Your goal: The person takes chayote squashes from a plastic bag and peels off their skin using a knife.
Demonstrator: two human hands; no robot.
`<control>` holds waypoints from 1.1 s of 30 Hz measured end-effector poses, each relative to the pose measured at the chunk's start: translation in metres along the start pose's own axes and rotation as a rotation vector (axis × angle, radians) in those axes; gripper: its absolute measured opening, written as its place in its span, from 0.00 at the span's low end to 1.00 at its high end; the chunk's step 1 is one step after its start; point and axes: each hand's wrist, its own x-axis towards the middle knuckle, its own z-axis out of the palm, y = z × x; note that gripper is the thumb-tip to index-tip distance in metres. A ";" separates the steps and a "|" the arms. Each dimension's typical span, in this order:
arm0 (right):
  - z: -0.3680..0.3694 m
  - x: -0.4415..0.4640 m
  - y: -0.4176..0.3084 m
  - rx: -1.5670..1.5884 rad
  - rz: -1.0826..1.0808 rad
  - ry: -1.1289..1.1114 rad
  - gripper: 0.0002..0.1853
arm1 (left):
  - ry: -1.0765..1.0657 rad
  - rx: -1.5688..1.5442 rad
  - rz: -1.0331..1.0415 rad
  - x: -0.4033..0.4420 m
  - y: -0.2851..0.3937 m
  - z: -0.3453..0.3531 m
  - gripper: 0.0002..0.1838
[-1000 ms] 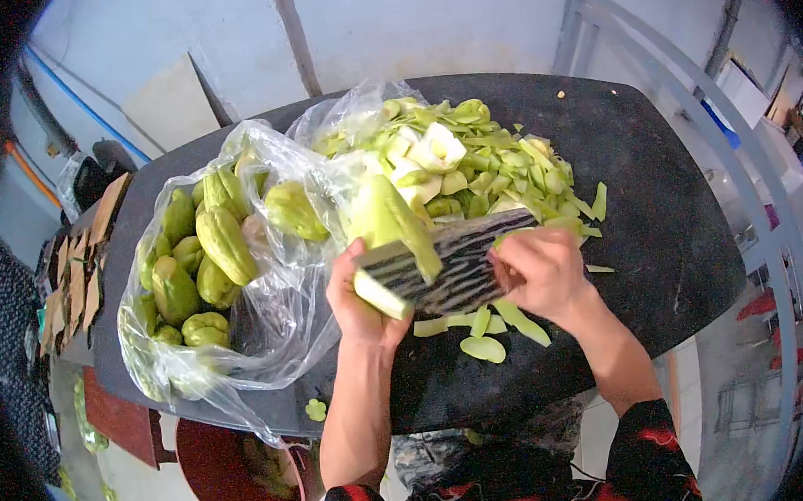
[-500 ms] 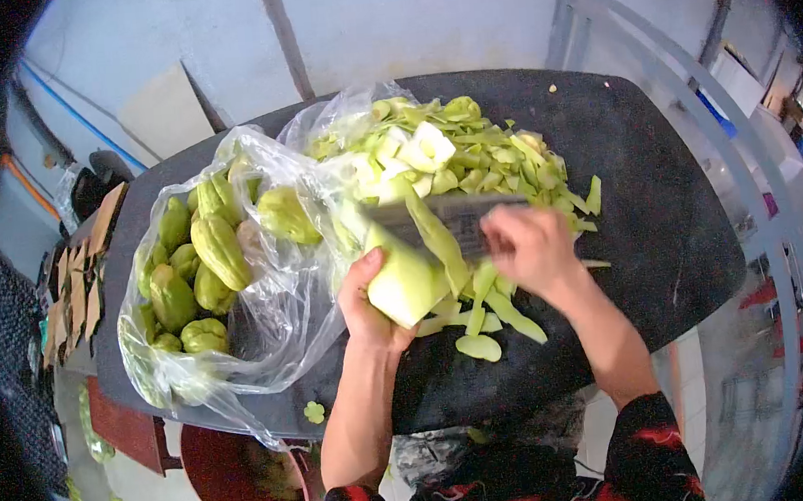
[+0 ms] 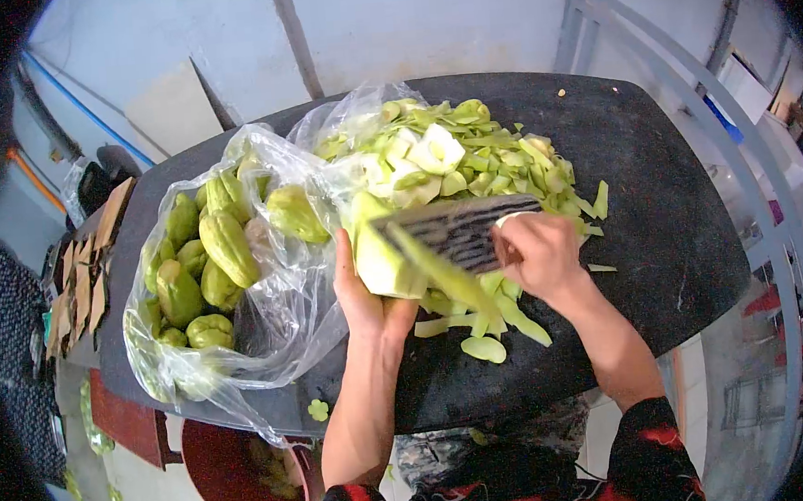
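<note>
My left hand is wrapped round a partly peeled pale green chayote, supporting it from below and the left. In my right hand is a wide-bladed knife with a dark, wavy-patterned blade. Its far end touches the upper right side of the chayote. A long strip of peel hangs slantwise across the blade. The knife's handle is mostly hidden by my fingers. Behind the blade lies a heap of green peelings, with a pale peeled chayote on it.
Left of my hands, a clear plastic bag holds several unpeeled chayotes. All this rests on a dark table. Below its front edge stands a dark red bucket. A grey metal railing runs along the right.
The knife has shifted slightly on the chayote and its blade shows more clearly. The peel strip now slants lower across it. My left hand has tilted the chayote more upright.
</note>
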 end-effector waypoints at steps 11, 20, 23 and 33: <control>-0.005 0.001 -0.042 0.061 -0.331 0.142 0.14 | -0.228 -0.066 -0.151 0.003 -0.003 -0.013 0.31; -0.001 -0.003 -0.013 0.111 -0.156 0.071 0.08 | -0.094 0.094 0.021 -0.002 0.003 -0.007 0.27; -0.008 -0.004 -0.006 0.009 -0.015 -0.069 0.12 | -0.132 0.049 0.003 -0.004 0.006 -0.005 0.27; -0.013 -0.001 -0.012 0.124 -0.061 -0.070 0.10 | -0.150 0.232 -0.013 -0.011 -0.002 -0.003 0.30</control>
